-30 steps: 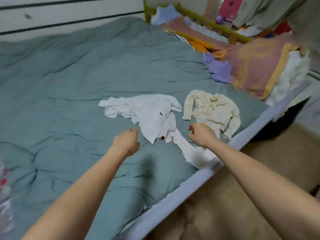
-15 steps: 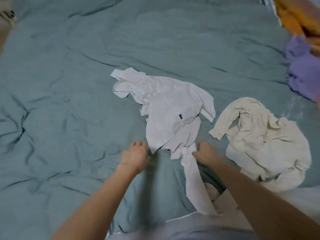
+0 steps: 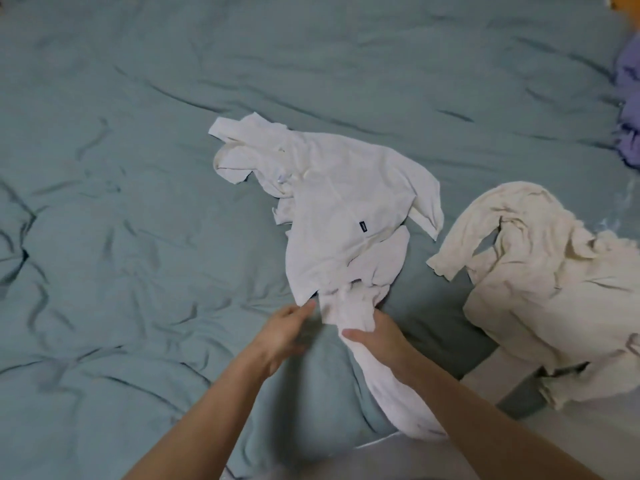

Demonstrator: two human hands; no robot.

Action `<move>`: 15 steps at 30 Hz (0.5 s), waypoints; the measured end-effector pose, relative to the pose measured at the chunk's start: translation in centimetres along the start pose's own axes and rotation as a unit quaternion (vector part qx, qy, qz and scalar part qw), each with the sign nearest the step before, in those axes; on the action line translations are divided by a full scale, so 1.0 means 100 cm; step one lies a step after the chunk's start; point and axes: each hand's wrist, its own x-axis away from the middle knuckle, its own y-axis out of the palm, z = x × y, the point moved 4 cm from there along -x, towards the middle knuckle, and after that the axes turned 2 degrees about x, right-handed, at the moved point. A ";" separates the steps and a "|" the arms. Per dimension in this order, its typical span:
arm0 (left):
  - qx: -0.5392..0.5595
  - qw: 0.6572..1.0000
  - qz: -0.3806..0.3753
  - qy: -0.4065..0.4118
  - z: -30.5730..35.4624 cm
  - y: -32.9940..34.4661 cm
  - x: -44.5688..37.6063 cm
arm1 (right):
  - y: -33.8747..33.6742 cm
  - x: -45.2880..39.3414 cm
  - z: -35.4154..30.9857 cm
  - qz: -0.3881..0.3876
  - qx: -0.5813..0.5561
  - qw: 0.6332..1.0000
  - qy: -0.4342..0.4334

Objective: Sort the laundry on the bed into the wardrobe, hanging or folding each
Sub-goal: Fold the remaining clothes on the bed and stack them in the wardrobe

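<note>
A crumpled white garment [image 3: 343,216] with a small dark label lies in the middle of the blue-grey duvet [image 3: 138,237]. One long part of it trails toward the bed's near edge. My right hand [image 3: 377,336] grips this trailing part, thumb on top and fingers under the cloth. My left hand [image 3: 285,329] reaches with straight fingers to the garment's lower corner, fingertips touching its edge. A cream long-sleeved garment [image 3: 540,282] lies rumpled to the right, apart from both hands and partly hanging over the bed's edge.
A purple cloth [image 3: 628,109] lies at the far right edge, with a bit of orange fabric [image 3: 625,1] in the top right corner. The pale bed edge [image 3: 568,445] runs along the lower right. The duvet is wrinkled all over.
The view has tilted down and closer to the bed. My right hand has taken hold of the white garment's trailing part. My left hand has moved in to its lower corner.
</note>
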 end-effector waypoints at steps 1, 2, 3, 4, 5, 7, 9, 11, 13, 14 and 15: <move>0.069 0.997 -0.023 -0.027 0.004 0.003 0.010 | -0.003 0.012 -0.014 -0.019 0.018 0.999 -0.030; 0.130 0.990 -0.043 -0.043 0.009 0.004 0.019 | -0.005 0.025 -0.029 -0.043 0.044 0.996 -0.060; 0.181 0.980 -0.061 -0.047 0.013 0.004 0.026 | -0.006 0.041 -0.045 -0.078 0.081 0.989 -0.092; 0.216 0.972 -0.083 -0.046 0.018 0.005 0.036 | -0.007 0.056 -0.059 -0.114 0.118 0.980 -0.115; 0.239 0.965 -0.104 -0.041 0.022 0.005 0.045 | -0.007 0.070 -0.069 -0.147 0.141 0.970 -0.135; 0.266 0.956 -0.122 -0.018 0.029 0.003 0.063 | -0.010 0.087 -0.089 -0.177 0.145 0.958 -0.172; 0.290 0.952 -0.095 0.022 0.039 -0.007 0.082 | -0.014 0.096 -0.106 -0.171 0.107 0.965 -0.168; 0.321 0.942 -0.055 0.080 0.052 -0.027 0.100 | -0.017 0.104 -0.126 -0.159 0.051 0.973 -0.156; 0.326 0.933 -0.015 0.154 0.071 -0.052 0.125 | -0.016 0.108 -0.149 -0.150 -0.030 0.978 -0.143; 0.312 0.931 0.005 0.191 0.081 -0.064 0.141 | -0.013 0.110 -0.163 -0.147 -0.090 0.977 -0.126; 0.294 0.929 0.014 0.223 0.091 -0.075 0.158 | -0.010 0.111 -0.179 -0.144 -0.153 0.972 -0.108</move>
